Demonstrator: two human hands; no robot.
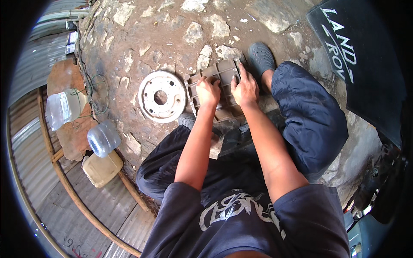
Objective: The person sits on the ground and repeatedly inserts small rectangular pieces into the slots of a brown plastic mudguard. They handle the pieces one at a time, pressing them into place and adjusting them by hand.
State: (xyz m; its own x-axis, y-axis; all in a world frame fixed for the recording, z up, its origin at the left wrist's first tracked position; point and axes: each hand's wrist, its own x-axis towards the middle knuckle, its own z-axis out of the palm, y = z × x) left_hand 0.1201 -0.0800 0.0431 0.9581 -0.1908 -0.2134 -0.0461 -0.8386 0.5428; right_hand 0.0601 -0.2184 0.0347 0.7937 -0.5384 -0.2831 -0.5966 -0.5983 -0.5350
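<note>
A ribbed, brown-grey metal casting point(226, 112) with a grid of raised ribs lies tilted on the ground between my feet. My left hand point(208, 91) is over its left half, fingers curled down and closed; what they hold, if anything, is hidden. Along the right edge, my right hand point(246, 89) grips the casting, thumb on the inner side and index finger stretched toward the far corner. Just left of the casting, a round whitish metal wheel disc point(150, 99) with a centre hole and smaller holes lies flat.
Rough dirt ground with embedded stones point(193, 32) surrounds the work. At left stand a clear plastic jug point(103, 138), a translucent container point(64, 109) and a yellowish jerrycan point(102, 167), beside corrugated metal sheets point(32, 172). A black mud flap point(365, 81) is at far right. My shoe point(260, 59) borders the casting.
</note>
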